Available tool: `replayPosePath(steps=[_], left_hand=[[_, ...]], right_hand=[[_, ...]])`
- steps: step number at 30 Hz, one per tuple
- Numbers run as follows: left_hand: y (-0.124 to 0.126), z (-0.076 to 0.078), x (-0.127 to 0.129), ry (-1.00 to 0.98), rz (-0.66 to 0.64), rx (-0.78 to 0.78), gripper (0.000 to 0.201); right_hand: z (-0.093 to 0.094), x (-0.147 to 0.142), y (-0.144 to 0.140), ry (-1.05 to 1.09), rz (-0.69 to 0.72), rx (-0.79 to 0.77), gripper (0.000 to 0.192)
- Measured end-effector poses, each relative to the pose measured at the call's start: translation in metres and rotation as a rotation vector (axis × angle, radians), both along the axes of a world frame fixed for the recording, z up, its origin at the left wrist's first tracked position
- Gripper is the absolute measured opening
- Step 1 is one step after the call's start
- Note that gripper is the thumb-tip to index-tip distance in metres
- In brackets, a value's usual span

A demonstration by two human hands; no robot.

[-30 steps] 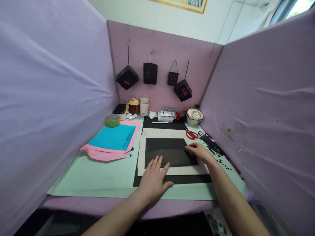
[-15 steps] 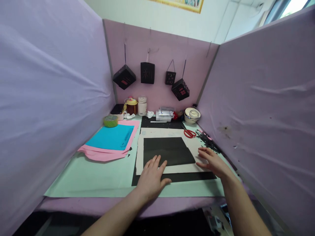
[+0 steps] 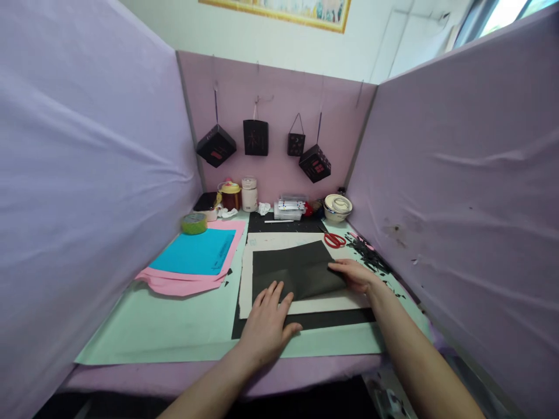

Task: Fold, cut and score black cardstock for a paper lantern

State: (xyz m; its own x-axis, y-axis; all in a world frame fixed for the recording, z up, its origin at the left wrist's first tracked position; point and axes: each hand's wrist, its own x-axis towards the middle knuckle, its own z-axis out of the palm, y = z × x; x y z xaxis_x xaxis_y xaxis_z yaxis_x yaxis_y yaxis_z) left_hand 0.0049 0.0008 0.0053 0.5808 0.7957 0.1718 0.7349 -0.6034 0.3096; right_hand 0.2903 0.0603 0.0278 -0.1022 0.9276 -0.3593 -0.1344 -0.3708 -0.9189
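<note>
black sheet (image 3: 292,269), cream board (image 3: 262,240), seemingly red scissors (image 3: 334,240)

A dark grey paper sheet (image 3: 293,269) lies on a cream sheet (image 3: 305,304), its right edge lifted.

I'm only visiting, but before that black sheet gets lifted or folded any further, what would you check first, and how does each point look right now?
1. Left hand pressing the black sheet flat at its near edge: ok.
2. Right hand has the sheet's right edge: ok, the fingers are on it and that side looks slightly raised.
3. Cream paper lies flat beneath the sheet: ok.
4. Red scissors clear of the hands: ok, they lie apart, beyond the right hand.
5. Black paper scraps off the sheet: ok, they lie to its right.
6. Sheet free of cuts or creases: cannot tell.
</note>
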Motion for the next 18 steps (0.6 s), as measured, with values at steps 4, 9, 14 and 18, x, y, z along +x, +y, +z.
replayPosePath(steps=[4, 9, 14, 18], left_hand=[[0.012, 0.006, -0.009, -0.339, 0.207, 0.147, 0.058], [0.065, 0.035, -0.026, -1.043, 0.262, -0.308, 0.101], [0.099, 0.037, -0.039, -1.220, 0.068, -0.805, 0.049], [0.093, 0.028, -0.042, -1.323, 0.095, -0.925, 0.047]], right_hand=[[0.001, -0.004, 0.001, -0.005, -0.071, 0.298, 0.043], [0.005, -0.007, -0.007, 0.055, -0.217, 0.509, 0.048], [0.005, -0.010, -0.005, 0.052, -0.197, 0.497, 0.046], [-0.003, -0.011, -0.001, 0.071, -0.180, 0.463, 0.039]])
